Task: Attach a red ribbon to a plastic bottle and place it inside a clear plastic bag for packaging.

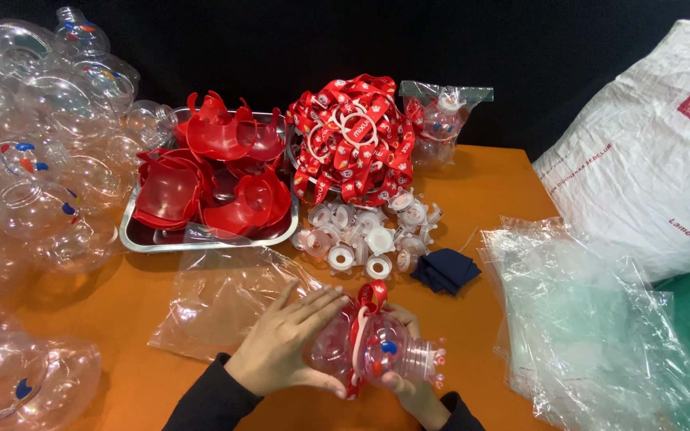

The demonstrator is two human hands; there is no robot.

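Orange counter point(505, 191), pretty crowded, so going big to small. Biggest thing is the white woven sack point(648, 152) slumped at the right edge, then the heap of clear plastic bottle shells point(33, 168) piled along the left side. Next, a loose stack of clear plastic bags point(592, 327) on the right, and one flat bag point(225, 303) lying just beside the hands.

At the back sits a metal tray point(133, 235) full of red plastic shells point(217, 175), with a tangle of red printed straps point(353, 140) next to it. One finished-looking bottle already sealed in a bag point(441, 116) stands behind the straps, so by the look of it at least one is done and loads of parts are left. Below the straps there's a cluster of small white caps point(361, 235), plus a folded dark blue cloth point(445, 270).

Near the bottom edge, the person holds a round clear bottle point(373, 351) with a red strap on it, lying on its side. Left hand point(285, 347) lies flat on it with fingers stretched out, pressing rather than curled. Right hand point(409, 383) cups it from underneath, fingers wrapped around it. It isn't in a bag yet.
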